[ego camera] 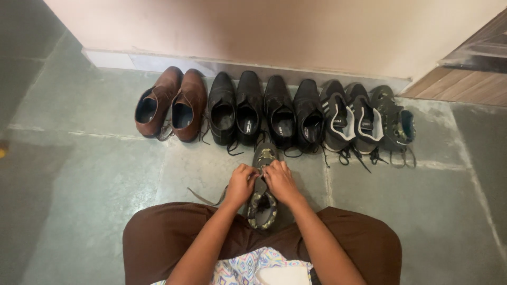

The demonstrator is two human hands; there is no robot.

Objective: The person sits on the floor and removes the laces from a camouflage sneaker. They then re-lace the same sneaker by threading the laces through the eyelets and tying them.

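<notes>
Brown-clad knees (169,232) frame a camouflage shoe (263,203) on the grey floor (79,174). Left hand (240,186) and right hand (281,182) pinch closed on its laces. White insole labels show in the shoe row (274,111) along the wall.

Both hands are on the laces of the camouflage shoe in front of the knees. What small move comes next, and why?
Probably draw in the loose lace end trailing left on the grey stone floor. The left hand and right hand both pinch the lacing at the middle of the camouflage-patterned shoe, so the lace looks slack and untied, while its apparent mate sits in the row by the wall.
</notes>
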